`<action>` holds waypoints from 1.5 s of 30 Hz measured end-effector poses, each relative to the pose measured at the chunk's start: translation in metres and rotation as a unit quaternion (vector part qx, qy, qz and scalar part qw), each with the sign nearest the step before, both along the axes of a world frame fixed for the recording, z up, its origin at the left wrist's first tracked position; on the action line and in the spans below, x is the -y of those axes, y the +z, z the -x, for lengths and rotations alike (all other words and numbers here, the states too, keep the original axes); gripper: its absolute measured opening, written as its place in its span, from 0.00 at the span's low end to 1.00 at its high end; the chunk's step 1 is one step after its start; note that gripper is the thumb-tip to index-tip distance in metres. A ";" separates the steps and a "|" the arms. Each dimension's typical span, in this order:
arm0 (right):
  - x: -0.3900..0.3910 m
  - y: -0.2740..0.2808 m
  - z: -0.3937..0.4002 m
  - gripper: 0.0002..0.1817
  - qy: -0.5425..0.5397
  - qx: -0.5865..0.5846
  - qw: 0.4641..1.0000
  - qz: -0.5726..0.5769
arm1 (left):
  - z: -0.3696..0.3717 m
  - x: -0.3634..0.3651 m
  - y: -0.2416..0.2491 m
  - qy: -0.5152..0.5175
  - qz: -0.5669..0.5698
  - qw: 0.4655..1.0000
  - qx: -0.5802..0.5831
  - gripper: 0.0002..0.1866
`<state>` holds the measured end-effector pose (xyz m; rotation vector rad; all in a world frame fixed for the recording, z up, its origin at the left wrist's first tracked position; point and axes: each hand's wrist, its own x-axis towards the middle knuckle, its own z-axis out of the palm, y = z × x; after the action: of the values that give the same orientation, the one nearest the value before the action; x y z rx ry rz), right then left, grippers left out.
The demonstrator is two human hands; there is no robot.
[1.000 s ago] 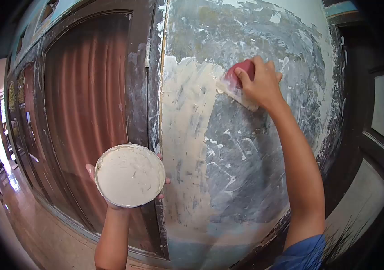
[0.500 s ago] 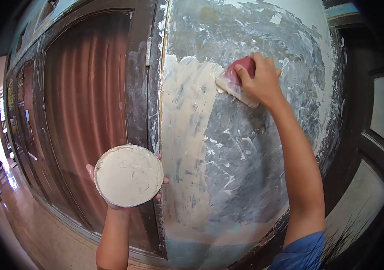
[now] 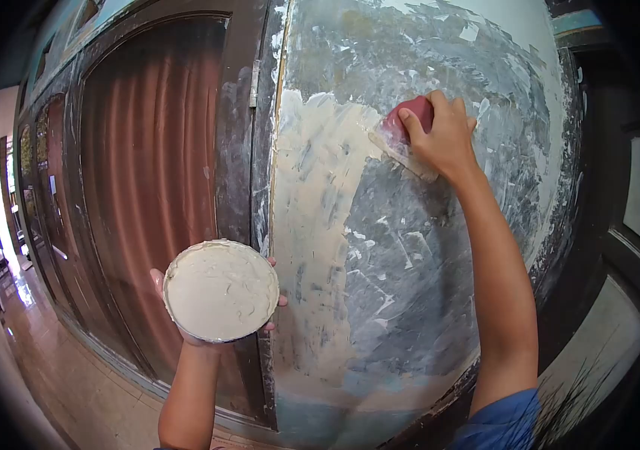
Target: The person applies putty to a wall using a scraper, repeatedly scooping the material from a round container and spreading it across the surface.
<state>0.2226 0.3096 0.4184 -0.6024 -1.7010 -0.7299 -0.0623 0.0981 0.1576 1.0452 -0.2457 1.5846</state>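
My scraper (image 3: 399, 146) is pressed flat against the wall (image 3: 425, 247), high up, its blade at the right edge of the pale putty band (image 3: 312, 225) that runs down beside the door frame (image 3: 241, 150). My right hand (image 3: 444, 139) is clenched around its red handle, fingers wrapped over the top. My left hand (image 3: 215, 300) cups the bowl (image 3: 221, 291) from beneath, holding it low and near the frame; it looks nearly full of the same cream putty. To the right of the band the wall is bare grey, scratched and patchy. I judge that I am mid-stroke in the spreading step, working the coat outward from the frame. The next move calls for firm, even pressure with the blade kept at a shallow angle, then a fresh load from the bowl once it runs thin.
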 end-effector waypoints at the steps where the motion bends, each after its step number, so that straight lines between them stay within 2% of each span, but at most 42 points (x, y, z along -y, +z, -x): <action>1: -0.002 0.001 0.000 0.25 0.013 -0.014 1.000 0.001 | -0.001 0.001 0.000 0.000 0.000 1.000 -0.001 0.62; 3: 0.000 0.002 0.000 0.25 0.027 -0.029 0.999 0.001 | -0.004 0.005 0.001 -0.002 0.014 1.000 0.012 0.62; 6: 0.009 -0.002 0.002 0.26 0.022 0.012 1.000 0.017 | -0.003 0.006 -0.001 0.015 0.014 1.000 0.000 0.63; 9: 0.005 0.004 0.000 0.26 -0.013 0.000 1.000 -0.009 | -0.004 0.008 0.002 0.010 -0.013 1.000 -0.005 0.63; 11: 0.002 0.011 -0.004 0.25 0.018 -0.053 0.998 0.040 | -0.007 0.009 0.003 -0.003 -0.019 1.000 0.000 0.62; 13: 0.004 0.002 -0.003 0.25 0.030 -0.053 0.998 0.020 | -0.008 0.011 0.005 -0.016 -0.026 1.000 0.006 0.61; 15: 0.011 -0.009 0.001 0.25 0.018 0.018 1.000 0.007 | -0.008 0.013 0.006 -0.023 -0.034 0.999 0.001 0.61; 17: 0.006 -0.009 0.002 0.25 -0.001 0.035 0.999 0.009 | -0.004 0.011 0.004 -0.010 -0.029 1.000 -0.005 0.61; 19: 0.000 0.002 -0.002 0.26 0.012 -0.065 0.998 0.015 | -0.006 0.011 0.003 0.000 -0.021 1.000 -0.014 0.60; 21: -0.003 0.008 -0.006 0.26 0.007 -0.083 0.996 0.017 | -0.009 0.014 0.005 0.000 -0.018 1.000 -0.014 0.60; 25: 0.003 -0.005 -0.006 0.26 0.042 -0.051 0.998 0.013 | -0.010 0.015 0.005 -0.002 -0.022 1.000 -0.015 0.60; 27: 0.006 -0.011 -0.003 0.25 -0.011 0.017 1.000 0.019 | -0.013 0.016 0.006 -0.008 -0.028 1.000 -0.003 0.61; 29: 0.005 -0.008 -0.003 0.26 -0.023 -0.011 1.000 0.002 | -0.018 0.014 0.007 -0.020 -0.026 0.999 0.001 0.61; 31: 0.002 0.002 -0.007 0.27 0.009 -0.105 0.994 0.040 | -0.022 0.012 0.008 -0.035 -0.024 0.999 0.004 0.61; 36: 0.009 0.001 -0.022 0.26 0.041 -0.106 0.992 0.056 | -0.032 0.009 0.010 -0.033 -0.009 0.999 -0.016 0.61; 38: 0.018 -0.006 -0.030 0.17 0.116 -0.072 0.991 0.002 | -0.048 0.009 0.015 -0.033 0.011 0.999 0.004 0.61; 39: 0.025 -0.010 -0.034 0.17 0.113 -0.072 0.991 0.004 | -0.058 0.009 0.017 -0.032 0.032 0.999 0.020 0.61; 41: 0.047 -0.016 -0.044 0.07 0.292 -0.030 0.956 0.026 | -0.075 0.005 0.020 -0.030 0.046 0.998 0.014 0.62; 43: 0.073 -0.029 -0.056 0.06 0.283 -0.009 0.959 -0.002 | -0.092 0.001 0.026 -0.039 0.077 0.996 0.015 0.62; 45: 0.094 -0.039 -0.072 0.09 0.135 0.164 0.973 -0.088 | -0.108 -0.005 0.029 -0.050 0.081 0.995 0.021 0.63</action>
<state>0.2948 0.2158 0.3792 -0.1242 -1.9471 -0.8048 0.0458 0.1028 0.1870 0.8623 -0.1916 1.5114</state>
